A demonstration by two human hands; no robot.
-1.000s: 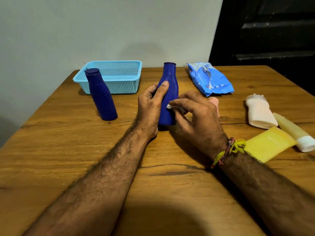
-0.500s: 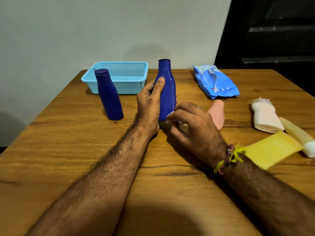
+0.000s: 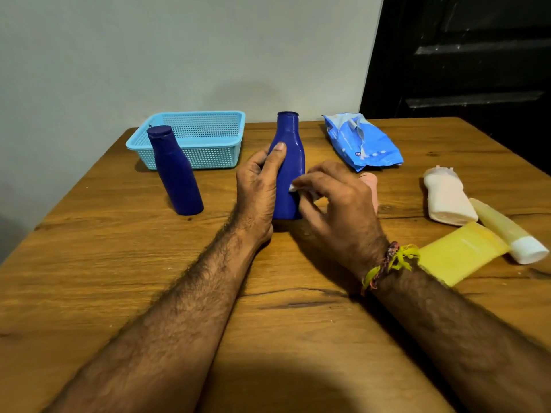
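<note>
My left hand (image 3: 259, 186) grips the upright blue bottle (image 3: 290, 138), my right hand (image 3: 337, 204) (just beside) pinching a white wipe (image 3: 293, 187) against it.

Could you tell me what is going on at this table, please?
A person appears to be wiping a dark blue bottle that stands upright on the wooden table. The left hand grips it, while the right hand pinches a small white wipe against its side. A second blue bottle stands in front of a light blue basket, and a blue wipes pack lies farther right.
</note>
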